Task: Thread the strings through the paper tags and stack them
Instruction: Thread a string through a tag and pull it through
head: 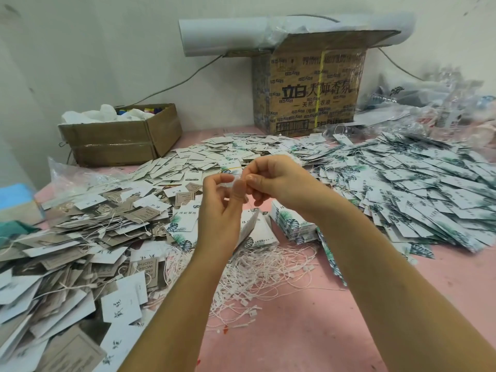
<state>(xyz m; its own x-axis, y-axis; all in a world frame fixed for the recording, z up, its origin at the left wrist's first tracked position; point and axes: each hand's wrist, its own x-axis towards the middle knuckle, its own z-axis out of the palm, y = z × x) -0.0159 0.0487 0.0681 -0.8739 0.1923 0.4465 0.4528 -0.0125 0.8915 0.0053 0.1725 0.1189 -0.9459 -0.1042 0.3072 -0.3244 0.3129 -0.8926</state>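
My left hand [218, 208] and my right hand [279, 181] meet above the middle of the pink table [308, 331]. Both pinch a thin white string [248, 204] between thumb and fingertips. A leaf-print paper tag [248, 226] hangs below them on that string, held against my left palm. Loose white strings [257, 277] lie in a tangle under my forearms. A neat stack of leaf-print tags [292, 224] stands just right of my hands.
A big heap of leaf-print tags [418, 189] covers the right side. Grey and white tags [67, 251] pile up on the left. Two cardboard boxes [120, 135] [308, 89] stand at the back wall, with plastic bags [429, 103] at far right.
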